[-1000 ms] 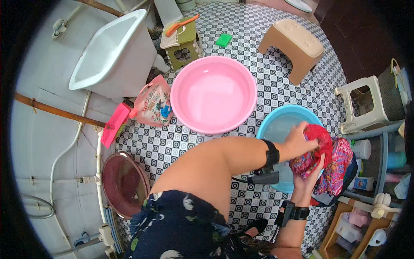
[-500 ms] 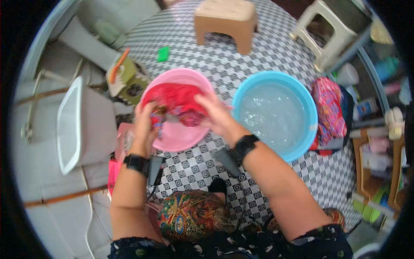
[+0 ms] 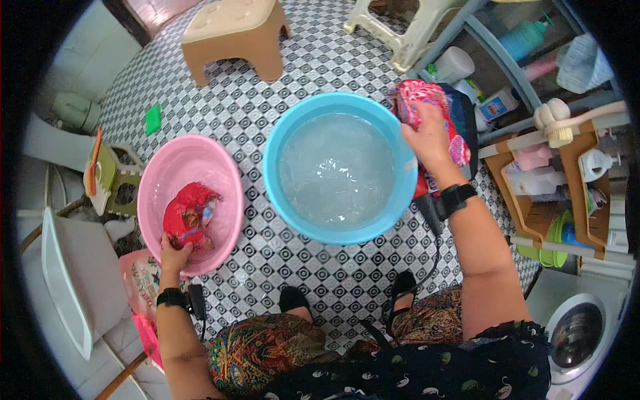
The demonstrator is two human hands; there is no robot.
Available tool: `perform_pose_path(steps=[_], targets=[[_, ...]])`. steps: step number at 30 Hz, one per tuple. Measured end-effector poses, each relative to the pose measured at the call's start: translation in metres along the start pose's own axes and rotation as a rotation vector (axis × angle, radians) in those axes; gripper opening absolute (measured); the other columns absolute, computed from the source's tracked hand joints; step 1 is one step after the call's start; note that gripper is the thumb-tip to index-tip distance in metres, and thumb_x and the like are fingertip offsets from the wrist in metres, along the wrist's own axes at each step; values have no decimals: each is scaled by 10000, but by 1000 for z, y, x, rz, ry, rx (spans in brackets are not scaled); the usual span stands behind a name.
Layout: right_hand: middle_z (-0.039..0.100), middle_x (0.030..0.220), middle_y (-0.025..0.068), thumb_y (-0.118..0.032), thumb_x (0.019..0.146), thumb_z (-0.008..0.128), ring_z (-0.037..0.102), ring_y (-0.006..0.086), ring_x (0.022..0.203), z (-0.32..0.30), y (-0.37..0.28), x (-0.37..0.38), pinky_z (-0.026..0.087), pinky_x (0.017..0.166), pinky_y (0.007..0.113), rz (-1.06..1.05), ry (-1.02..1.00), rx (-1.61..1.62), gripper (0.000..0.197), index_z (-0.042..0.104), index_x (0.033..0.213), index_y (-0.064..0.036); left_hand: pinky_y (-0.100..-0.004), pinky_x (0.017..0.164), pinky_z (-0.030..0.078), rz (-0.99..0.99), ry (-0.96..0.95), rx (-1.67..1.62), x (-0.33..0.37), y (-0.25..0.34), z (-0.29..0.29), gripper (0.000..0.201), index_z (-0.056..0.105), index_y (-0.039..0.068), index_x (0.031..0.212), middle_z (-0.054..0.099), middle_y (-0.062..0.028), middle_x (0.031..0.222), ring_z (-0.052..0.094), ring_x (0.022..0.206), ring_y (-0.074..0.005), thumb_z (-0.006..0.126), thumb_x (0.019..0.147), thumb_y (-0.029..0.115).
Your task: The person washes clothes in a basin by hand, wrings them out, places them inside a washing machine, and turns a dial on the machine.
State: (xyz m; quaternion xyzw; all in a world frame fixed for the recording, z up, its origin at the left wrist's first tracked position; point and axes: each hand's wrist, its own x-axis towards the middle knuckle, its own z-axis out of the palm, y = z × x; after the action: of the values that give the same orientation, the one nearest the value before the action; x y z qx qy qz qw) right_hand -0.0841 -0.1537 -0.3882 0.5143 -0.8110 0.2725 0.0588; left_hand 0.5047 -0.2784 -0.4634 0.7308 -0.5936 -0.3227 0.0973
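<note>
left hand (image 3: 175, 255) touched red cloth (image 3: 181, 215), right hand (image 3: 429, 139) patterned cloth (image 3: 431, 95); finger grips were unclear; slack ones risked dropping either.

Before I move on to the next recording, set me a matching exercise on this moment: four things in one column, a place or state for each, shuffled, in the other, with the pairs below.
Things
1. Red cloth
2. Blue basin
3. Green block
4. Right hand

Places and states
A. Lying on the patterned floor, outside both basins
B. At the multicoloured cloth beside a basin
C. Inside the pink basin
D. Holding water, between the person's two arms

Pairs: 1-C, 2-D, 3-A, 4-B
</note>
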Motion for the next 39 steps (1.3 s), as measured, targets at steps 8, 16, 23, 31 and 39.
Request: perform_pose_path(steps=[8,16,23,31,39], targets=[[370,1275,98,-327,560,766,340,346,1184,-26,87,-43,333,961,482,445,-389,-425,901,294,1317,-202,-441,796,453,251,127,718,-34,101,-27,449,544,36,1056,545,-196,1041,544,940,-366,652,706,297],[549,980,146,-195,592,657,482,345,977,-94,51,31,405,869,395,120,-230,-166,411,620,992,-107,-398,810,441,783,-49,501,-60,218,-21,374,569,10,1040,581,-205,993,551,932,-358,634,739,222],[568,908,127,-134,569,687,515,314,900,-118,-23,41,412,814,376,-469,-334,154,444,614,1002,-72,-382,868,442,779,-494,134,-67,275,51,616,433,5,1220,533,-252,1119,540,1009,-378,639,746,339],[443,1197,52,-161,538,761,325,287,1204,14,-34,-53,237,964,571,-477,-551,-124,580,586,1082,-254,-408,989,331,921,-367,560,-70,259,138,891,306,-15,1295,246,-237,1360,328,1217,-371,730,633,403],[94,1461,50,-366,721,656,18,384,1327,28,-36,-94,130,942,696,-362,-986,-266,729,281,1347,-349,-610,969,253,991,-655,890,-77,263,172,723,328,250,1345,97,-105,1451,66,1330,-359,659,717,387]])
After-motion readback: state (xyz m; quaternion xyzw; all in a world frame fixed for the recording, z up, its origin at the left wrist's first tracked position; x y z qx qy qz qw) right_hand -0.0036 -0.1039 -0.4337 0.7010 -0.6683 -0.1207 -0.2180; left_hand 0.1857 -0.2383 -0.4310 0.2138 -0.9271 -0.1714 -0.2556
